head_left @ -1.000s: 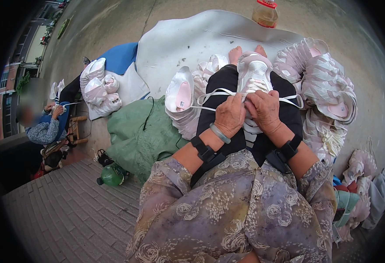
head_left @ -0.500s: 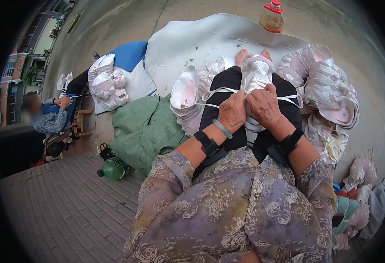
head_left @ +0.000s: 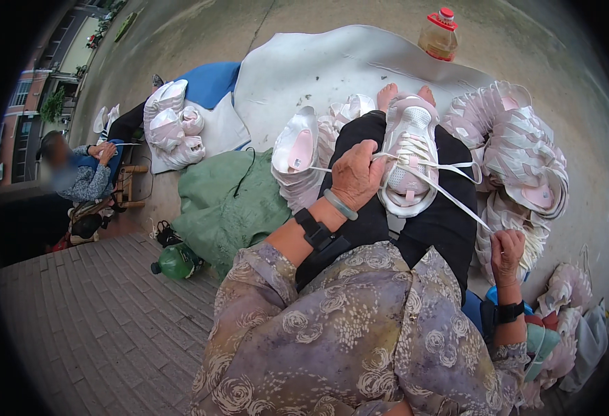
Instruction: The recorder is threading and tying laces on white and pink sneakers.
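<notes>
A white and pale pink sneaker [head_left: 410, 182] lies across my lap, its toe pointing away from me. White shoelace [head_left: 450, 195] is threaded through its upper eyelets. My right hand [head_left: 508, 255] is out to the right, closed in a pinch on a lace that stretches tight back to the shoe. At the shoe's left side, my left hand [head_left: 355, 177] is closed on lace by the eyelets; another stretch of lace shows to its left. A loose loop hangs over my right thigh.
Nested stacks of similar shoes stand at my left [head_left: 296, 163] and right [head_left: 526, 152]. A white sheet [head_left: 297, 62] lies under my bare feet. Left of me are a green cloth bag [head_left: 232, 191] and a green bottle [head_left: 176, 261]. An oil jug [head_left: 440, 36] stands ahead. Another person [head_left: 82, 170] sits far left.
My right hand has left the shoe's eyelets and drawn a lace out to the right and toward me. My left hand has shifted slightly left, uncovering the shoe's tongue and opening.
</notes>
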A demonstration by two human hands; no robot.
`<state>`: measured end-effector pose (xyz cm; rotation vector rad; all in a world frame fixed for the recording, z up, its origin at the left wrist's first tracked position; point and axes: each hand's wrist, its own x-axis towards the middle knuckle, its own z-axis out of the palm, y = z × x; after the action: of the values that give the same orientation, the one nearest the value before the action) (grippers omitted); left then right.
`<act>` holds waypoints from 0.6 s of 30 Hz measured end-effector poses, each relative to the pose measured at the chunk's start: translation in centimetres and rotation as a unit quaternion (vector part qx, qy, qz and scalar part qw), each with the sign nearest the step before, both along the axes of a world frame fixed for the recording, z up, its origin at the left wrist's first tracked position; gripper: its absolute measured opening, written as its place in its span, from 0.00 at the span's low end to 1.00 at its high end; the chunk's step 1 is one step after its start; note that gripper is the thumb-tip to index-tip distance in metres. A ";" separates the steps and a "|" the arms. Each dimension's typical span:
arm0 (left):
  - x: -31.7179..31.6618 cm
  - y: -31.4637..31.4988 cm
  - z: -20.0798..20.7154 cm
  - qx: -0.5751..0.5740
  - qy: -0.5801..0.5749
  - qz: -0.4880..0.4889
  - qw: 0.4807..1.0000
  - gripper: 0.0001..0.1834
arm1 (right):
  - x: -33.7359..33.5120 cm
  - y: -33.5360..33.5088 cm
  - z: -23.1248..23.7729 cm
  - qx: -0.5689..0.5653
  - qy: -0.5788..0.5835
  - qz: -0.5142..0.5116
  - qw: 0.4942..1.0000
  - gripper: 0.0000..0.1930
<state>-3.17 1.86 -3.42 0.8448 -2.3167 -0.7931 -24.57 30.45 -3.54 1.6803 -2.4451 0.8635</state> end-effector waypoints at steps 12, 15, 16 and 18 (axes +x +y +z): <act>-0.1 -2.1 1.2 -0.116 -0.095 -0.133 0.980 0.15 | 2.7 -8.0 1.4 0.016 -0.028 0.054 0.998 0.19; 0.1 -2.4 0.4 -0.150 -0.115 -0.120 0.974 0.14 | 3.8 -9.7 1.1 0.002 -0.048 0.071 0.996 0.20; 0.2 -2.6 -0.1 -0.164 -0.117 -0.113 0.973 0.13 | 4.2 -10.0 1.0 0.005 -0.060 0.080 0.995 0.20; 0.3 -3.2 -1.0 -0.168 -0.065 -0.090 0.979 0.12 | 4.6 -10.8 0.9 -0.010 -0.068 0.099 0.993 0.19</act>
<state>-2.82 -1.36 -4.39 0.5575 -2.5735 -0.4051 -19.93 19.65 -2.67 1.9429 -2.3718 1.0549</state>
